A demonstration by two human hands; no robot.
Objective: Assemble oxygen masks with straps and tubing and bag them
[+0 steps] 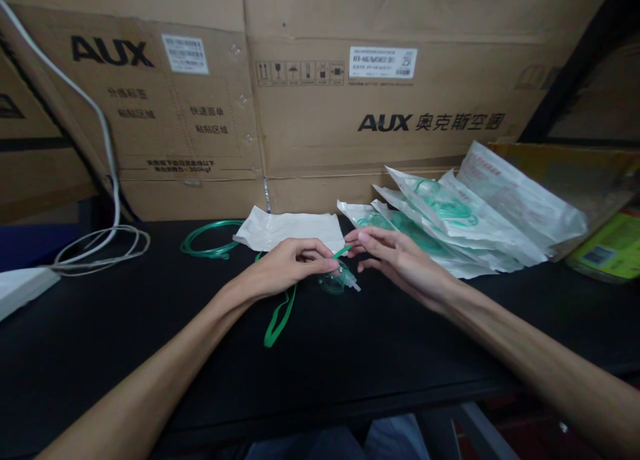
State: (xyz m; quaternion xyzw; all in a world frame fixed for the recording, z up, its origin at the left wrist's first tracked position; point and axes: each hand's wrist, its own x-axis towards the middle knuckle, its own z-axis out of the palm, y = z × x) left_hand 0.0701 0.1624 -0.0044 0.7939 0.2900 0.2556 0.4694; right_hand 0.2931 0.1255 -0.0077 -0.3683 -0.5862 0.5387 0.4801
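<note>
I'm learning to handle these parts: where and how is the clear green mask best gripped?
Probably by its pale nozzle, pinched from the right with the right hand. The nozzle juts from the mask toward the near right, its tip exposed, while the left hand crowds the mask's far edge.

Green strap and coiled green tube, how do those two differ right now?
The green strap is flat and looks opaque, while the green tube is rounded and see-through. The green strap is held in the left hand, with a narrow loop hanging down; the green tube lies coiled on the black table, with no hand on it. Both are green.
</note>
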